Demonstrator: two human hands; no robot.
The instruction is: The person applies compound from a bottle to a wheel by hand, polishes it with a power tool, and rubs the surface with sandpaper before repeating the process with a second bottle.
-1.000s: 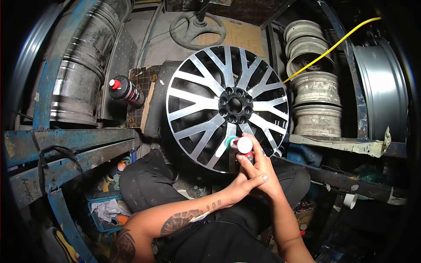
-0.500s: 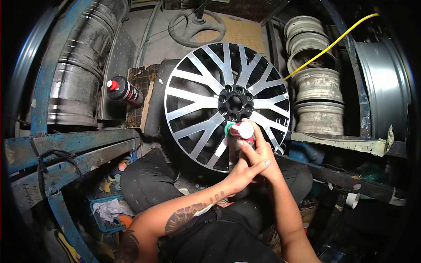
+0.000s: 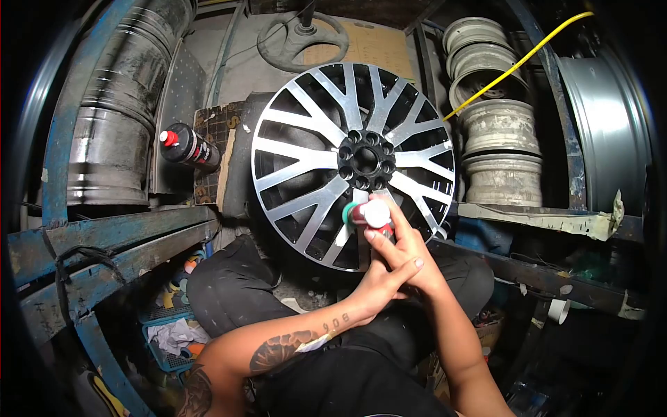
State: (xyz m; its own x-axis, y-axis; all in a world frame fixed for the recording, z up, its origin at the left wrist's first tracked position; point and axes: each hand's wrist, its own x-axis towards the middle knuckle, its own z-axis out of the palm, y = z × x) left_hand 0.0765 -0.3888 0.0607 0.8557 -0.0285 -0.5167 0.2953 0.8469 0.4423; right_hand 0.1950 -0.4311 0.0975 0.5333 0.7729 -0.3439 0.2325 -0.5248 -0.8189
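Note:
My right hand (image 3: 410,254) is closed around a small red power polisher (image 3: 381,228) with a white round top (image 3: 375,213). A green pad (image 3: 348,212) shows at its left side, against a lower spoke of the alloy wheel (image 3: 309,161). From below, my left hand (image 3: 381,283) wraps in at the polisher's handle, its thumb lying across my right hand; most of its fingers are hidden. The wheel has bright silver Y-shaped spokes, black gaps and a black hub (image 3: 366,160), and its face is turned up towards me.
A black bottle (image 3: 187,146) with a red cap stands left of the wheel. Worn rims (image 3: 501,125) are stacked at the right, and large rims (image 3: 111,153) at the left. Blue metal frames (image 3: 139,240) flank me. A yellow hose (image 3: 517,66) crosses the right rear; a steering wheel (image 3: 303,42) lies behind.
The polisher and both hands have shifted slightly left with the pad along the spoke. The whole scene also sits a little further left and up in view. Both hands keep their grip.

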